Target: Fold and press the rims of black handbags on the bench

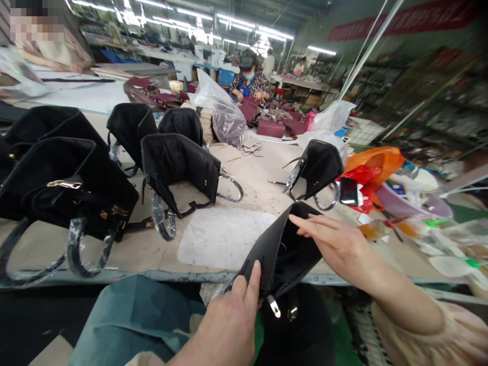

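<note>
A black handbag leans open at the table's front edge, its dark lining showing and a metal clasp hanging at its lower end. My left hand grips the bag's near lower side, index finger lying along the outer panel and the other fingers curled. My right hand rests at the upper rim and opening, its fingers stretched out and the fingertips touching the edge. Beneath and left of the bag lies a pale translucent sheet.
Black handbags with wrapped handles stand at left, middle and right. A phone, an orange bag and a lilac basin lie at right. Across the table, a person handles maroon pieces.
</note>
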`<state>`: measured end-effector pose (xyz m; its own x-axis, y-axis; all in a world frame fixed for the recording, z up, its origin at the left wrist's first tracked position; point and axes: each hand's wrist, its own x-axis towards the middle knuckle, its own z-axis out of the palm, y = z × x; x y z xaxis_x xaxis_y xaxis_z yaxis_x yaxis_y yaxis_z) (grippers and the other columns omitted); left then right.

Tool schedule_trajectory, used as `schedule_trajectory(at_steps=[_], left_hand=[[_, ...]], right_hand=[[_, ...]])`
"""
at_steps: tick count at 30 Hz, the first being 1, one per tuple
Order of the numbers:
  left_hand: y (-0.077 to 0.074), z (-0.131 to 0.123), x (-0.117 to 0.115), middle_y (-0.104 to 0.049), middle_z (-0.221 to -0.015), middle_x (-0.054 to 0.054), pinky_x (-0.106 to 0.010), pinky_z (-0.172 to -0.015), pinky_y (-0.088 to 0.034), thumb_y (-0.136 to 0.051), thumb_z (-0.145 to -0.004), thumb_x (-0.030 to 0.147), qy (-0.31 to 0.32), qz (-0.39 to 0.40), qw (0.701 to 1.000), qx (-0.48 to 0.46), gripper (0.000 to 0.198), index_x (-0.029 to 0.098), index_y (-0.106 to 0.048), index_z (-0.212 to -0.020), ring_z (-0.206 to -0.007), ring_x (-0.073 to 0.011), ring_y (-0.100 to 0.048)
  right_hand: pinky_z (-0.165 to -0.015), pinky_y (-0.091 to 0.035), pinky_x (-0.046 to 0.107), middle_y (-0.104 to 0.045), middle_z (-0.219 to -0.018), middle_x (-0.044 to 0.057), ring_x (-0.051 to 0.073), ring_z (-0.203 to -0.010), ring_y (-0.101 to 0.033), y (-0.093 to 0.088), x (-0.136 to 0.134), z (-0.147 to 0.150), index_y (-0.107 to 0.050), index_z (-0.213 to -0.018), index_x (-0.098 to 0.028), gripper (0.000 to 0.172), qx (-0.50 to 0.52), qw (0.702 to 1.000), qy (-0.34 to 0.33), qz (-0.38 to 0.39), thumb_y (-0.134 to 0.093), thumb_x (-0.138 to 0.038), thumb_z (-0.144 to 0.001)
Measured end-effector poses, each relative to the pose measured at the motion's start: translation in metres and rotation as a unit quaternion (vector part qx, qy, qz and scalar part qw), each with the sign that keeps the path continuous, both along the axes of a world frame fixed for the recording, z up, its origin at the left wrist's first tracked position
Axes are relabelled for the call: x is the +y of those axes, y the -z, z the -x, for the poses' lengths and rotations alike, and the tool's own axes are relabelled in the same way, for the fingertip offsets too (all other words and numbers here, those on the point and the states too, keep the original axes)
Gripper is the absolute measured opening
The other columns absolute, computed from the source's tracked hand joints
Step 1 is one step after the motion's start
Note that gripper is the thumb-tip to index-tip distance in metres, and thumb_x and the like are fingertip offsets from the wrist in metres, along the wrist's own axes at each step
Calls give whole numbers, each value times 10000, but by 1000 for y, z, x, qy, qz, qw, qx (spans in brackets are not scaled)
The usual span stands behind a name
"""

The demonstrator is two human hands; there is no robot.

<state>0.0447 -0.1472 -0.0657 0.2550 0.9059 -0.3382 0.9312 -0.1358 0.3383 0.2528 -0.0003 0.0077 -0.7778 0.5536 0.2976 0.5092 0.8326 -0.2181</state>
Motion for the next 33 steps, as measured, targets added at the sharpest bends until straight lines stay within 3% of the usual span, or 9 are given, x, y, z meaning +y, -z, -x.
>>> schedule_trajectory(at_steps=[2, 4, 10, 13, 16, 24, 28, 33], left_hand=[[-2, -2, -1, -564, -1048, -148, -343, -673, -571, -454, -743, 52, 13, 2, 1000, 19, 905, 116, 21, -1512, -742, -223, -663], [-4, -4, -2, -569, -1041, -151, -318, -655, -567, -474, -695, 43, 32, 0, 999, 27, 952, 100, 15, -1510, -716, -212, -660], [-6, -9, -4, -567, -1047, -172, -340, -611, -566, -436, -665, 21, 56, -11, 998, 25, 941, 59, -14, -1506, -678, -221, -655], [-4, -10, -5, -571, -1039, -167, -332, -610, -564, -424, -665, 17, 53, -20, 998, 23, 941, 58, -2, -1505, -682, -220, -657], [-3, -11, -6, -578, -1035, -162, -306, -615, -559, -428, -664, 19, 53, -24, 998, 29, 936, 64, -23, -1508, -690, -211, -662], [1, -11, -6, -597, -1044, -157, -270, -626, -556, -478, -662, 44, 51, -29, 998, 29, 940, 91, -80, -1512, -697, -198, -671], [1, -11, -5, -597, -1024, -156, -290, -607, -567, -492, -636, 50, 52, -41, 997, 25, 954, 53, -97, -1504, -678, -202, -668], [-2, -11, -5, -605, -982, -137, -268, -574, -562, -500, -637, 46, 58, -52, 996, 40, 923, 43, -159, -1494, -637, -181, -659]], right_hand=[[-761, -519, 267, -652, -977, 54, 144, -890, -624, -3, -11, -6, -483, -1364, -237, 484, 41, 999, 21, 20, -400, -92, -910], [-743, -524, 269, -656, -953, 56, 158, -887, -629, -5, -24, -11, -511, -1341, -231, 451, 50, 998, 30, 24, -429, -116, -912], [-1011, -437, 436, -635, -1026, 79, 211, -1034, -588, 2, -56, -18, -531, -1319, -191, 445, 2, 1000, -14, -4, -531, -152, -876], [-1063, -344, 554, -557, -1057, 101, 228, -1044, -552, 11, -67, -17, -487, -1365, -175, 484, -32, 998, -46, 0, -530, -252, -889], [-1067, -290, 605, -521, -1068, 94, 233, -1036, -526, 19, -73, -13, -475, -1376, -202, 520, -42, 998, -32, -26, -564, -297, -873], [-1122, -94, 606, -568, -974, 36, 217, -981, -470, 22, -82, -1, -555, -1300, -220, 487, -54, 994, -77, -56, -638, -276, -823], [-1103, -117, 632, -556, -1068, 48, 243, -1047, -441, 21, -74, -2, -556, -1304, -278, 484, -60, 995, -25, -80, -637, -318, -828], [-1089, -149, 639, -546, -1122, 63, 255, -1070, -425, 20, -60, 0, -542, -1319, -258, 460, -61, 995, 23, -70, -585, -345, -870]])
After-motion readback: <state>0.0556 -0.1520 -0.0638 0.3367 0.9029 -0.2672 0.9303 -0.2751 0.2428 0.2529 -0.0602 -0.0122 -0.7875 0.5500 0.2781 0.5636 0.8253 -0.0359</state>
